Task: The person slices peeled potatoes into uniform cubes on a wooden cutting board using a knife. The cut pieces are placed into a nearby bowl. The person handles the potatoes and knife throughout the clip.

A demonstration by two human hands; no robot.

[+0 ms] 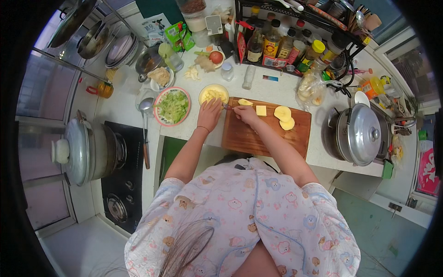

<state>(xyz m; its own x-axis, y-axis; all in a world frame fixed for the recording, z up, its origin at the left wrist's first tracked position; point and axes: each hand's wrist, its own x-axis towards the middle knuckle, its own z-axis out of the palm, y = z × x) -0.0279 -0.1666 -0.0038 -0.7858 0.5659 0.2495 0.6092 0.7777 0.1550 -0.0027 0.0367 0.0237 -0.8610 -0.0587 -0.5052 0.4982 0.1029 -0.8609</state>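
My right hand (245, 115) grips the handle of a knife (227, 107) over the left edge of a wooden cutting board (249, 140). The knife points left, and its blade is mostly hidden by my left hand (209, 112). That hand is stretched over the near rim of a yellowish bowl (225, 90) of diced pale-yellow pieces (213, 94), possibly potato, its fingers slightly apart. On the board lie a small cut piece (245, 102), a squared block (261, 110) and two rounded slices (282, 113) of the same food, the slices overlapping.
Left of the bowl stands a plate of chopped greens (173, 106), with a ladle (145, 107) beside it. A gas stove (121, 187) bears a large pot (84, 149). Another lidded pot (363, 135) stands right of the board. Sauce bottles (271, 41) fill a rack behind.
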